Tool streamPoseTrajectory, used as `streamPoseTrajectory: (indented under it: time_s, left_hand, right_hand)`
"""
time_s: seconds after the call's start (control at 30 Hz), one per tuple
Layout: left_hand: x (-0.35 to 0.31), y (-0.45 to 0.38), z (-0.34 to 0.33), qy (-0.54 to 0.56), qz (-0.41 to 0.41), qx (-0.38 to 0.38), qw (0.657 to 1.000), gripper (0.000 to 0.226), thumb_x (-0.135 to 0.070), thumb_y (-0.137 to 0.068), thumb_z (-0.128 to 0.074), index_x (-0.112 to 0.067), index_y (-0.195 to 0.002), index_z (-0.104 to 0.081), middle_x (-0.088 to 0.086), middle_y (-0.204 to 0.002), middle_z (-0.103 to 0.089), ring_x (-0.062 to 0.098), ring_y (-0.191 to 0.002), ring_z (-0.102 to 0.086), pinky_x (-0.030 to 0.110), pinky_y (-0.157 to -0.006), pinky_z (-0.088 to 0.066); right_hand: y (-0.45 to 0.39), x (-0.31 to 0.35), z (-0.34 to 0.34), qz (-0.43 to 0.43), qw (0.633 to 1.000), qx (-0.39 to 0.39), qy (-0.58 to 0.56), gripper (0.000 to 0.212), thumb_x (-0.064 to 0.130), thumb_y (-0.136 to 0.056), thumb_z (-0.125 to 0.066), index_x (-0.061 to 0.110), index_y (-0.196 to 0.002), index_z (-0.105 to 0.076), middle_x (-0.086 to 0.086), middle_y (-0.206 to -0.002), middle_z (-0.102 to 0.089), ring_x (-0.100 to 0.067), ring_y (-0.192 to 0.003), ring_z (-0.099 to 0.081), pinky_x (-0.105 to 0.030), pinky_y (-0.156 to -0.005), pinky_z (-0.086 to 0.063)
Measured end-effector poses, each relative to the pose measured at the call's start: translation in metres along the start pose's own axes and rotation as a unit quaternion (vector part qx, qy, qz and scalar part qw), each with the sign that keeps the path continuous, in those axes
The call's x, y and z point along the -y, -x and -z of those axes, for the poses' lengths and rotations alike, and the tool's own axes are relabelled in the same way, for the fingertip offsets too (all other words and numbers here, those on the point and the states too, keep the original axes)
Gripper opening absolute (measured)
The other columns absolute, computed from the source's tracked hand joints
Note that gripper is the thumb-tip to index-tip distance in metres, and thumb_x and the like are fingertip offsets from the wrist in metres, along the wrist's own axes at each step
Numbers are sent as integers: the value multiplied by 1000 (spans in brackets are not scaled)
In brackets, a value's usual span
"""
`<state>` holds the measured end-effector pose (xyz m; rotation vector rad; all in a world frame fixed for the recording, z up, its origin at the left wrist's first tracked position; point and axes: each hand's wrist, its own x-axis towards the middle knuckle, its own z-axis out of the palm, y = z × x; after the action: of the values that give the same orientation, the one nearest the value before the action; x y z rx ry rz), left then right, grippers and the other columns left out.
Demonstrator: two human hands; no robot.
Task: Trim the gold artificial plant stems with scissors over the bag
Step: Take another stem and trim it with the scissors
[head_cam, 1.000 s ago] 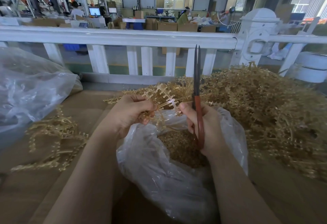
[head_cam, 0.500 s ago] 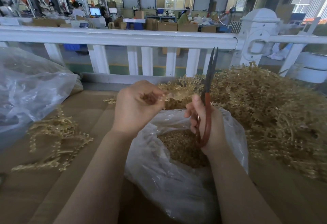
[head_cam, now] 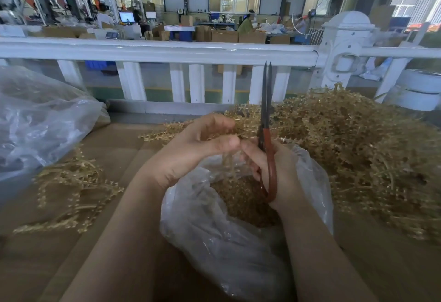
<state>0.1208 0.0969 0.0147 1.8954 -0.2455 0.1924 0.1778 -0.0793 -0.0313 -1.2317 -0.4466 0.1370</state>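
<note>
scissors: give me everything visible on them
The scissors have long, thin dark blades, nearly closed, pointing up in front of the white railing. Their red-brown handles form one long loop gripped by the right hand, above the open clear plastic bag. The blades cut nothing now.

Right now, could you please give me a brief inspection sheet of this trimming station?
Surface: brown cardboard-like tabletop.
Job's things: scissors upright, blades nearly together; clear bag open below the hands, gold trimmings inside; gold stem hanging from the left hand.
Clutter: big gold stem pile right, small bunch left, second plastic bag far left.
Hands: left hand pinches the stem; right hand grips the scissors.
Cables: nothing seen.
Surroundings: white railing, workshop with boxes and workers behind.
</note>
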Motion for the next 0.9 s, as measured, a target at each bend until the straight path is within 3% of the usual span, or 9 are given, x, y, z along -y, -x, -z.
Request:
streamPoseTrajectory:
  time_s: [0.1,0.23,0.3,0.37,0.43,0.57,0.73,0.77,0.9]
  left_hand:
    - [1,-3,-10,-90,53,45,993,83,-58,-70,-80,-30,-141,-49,-25,-126,-60,-15,-114,-54,17,-96,-43]
    - [2,-7,-20,-111,47,35,992,20,-32,-82,-79,-24,-100,-75,-11,-95,-75,1,-90,-69,21,-83,-52]
    - [3,-9,-20,-125,38,-1,991,7,-29,-83,-79,-23,-87,-77,-8,-82,-74,3,-77,-67,21,-75,-51]
    - [4,-8,-17,-112,39,-29,993,13,-27,-84,-78,-14,-83,-76,3,-76,-72,6,-68,-62,21,-69,-48]
    - [4,-6,-13,-82,45,-47,994,19,-26,-86,-76,-9,-78,-73,14,-70,-66,11,-62,-56,22,-63,-46]
    - [6,-7,-11,-68,49,-61,995,20,-24,-89,-73,-21,-69,-71,-11,-54,-55,1,-50,-48,12,-52,-39]
    - [9,-7,-12,-9,41,-52,998,17,-30,-83,-76,-26,-67,-75,-9,-61,-63,7,-57,-56,14,-54,-44]
    - [8,-6,-12,8,45,-44,998,9,-33,-78,-79,-25,-73,-78,-6,-68,-70,10,-63,-64,15,-59,-49]
    - [9,-5,-12,32,48,-52,997,35,-32,-64,-85,-12,-92,-80,8,-90,-78,22,-91,-74,28,-88,-57]
  right_hand:
    - [2,4,-3,-1,1000,17,-12,9,10,-86,-73,8,-83,-64,8,-57,-64,0,-49,-61,-11,-45,-45]
    - [4,4,-3,7,1000,19,-16,8,6,-91,-69,1,-92,-63,6,-62,-68,-2,-55,-65,-12,-47,-47]
    - [3,2,-5,11,1000,6,-7,16,16,-84,-74,4,-90,-66,5,-61,-67,-2,-52,-62,-12,-47,-46]
    - [3,2,-7,21,1000,1,20,20,24,-78,-77,7,-87,-70,2,-66,-69,-2,-50,-56,-12,-47,-43]
    - [1,0,-7,23,999,3,36,11,17,-84,-77,7,-88,-72,-2,-76,-73,0,-51,-57,-10,-49,-43]
    - [-1,-3,-3,-9,999,-3,45,7,10,-88,-75,5,-92,-73,-3,-72,-67,-3,-48,-53,-13,-45,-41]
    - [-1,-1,-3,-5,1000,-10,-2,22,17,-79,-78,5,-96,-72,8,-67,-69,0,-51,-59,-11,-47,-44]
    - [-1,-1,-3,0,1000,-10,-11,25,20,-75,-78,6,-95,-71,9,-67,-69,1,-52,-60,-10,-48,-45]
    - [-1,-1,-5,17,1000,-2,-18,25,21,-73,-77,8,-93,-70,11,-66,-68,1,-53,-61,-9,-50,-46]
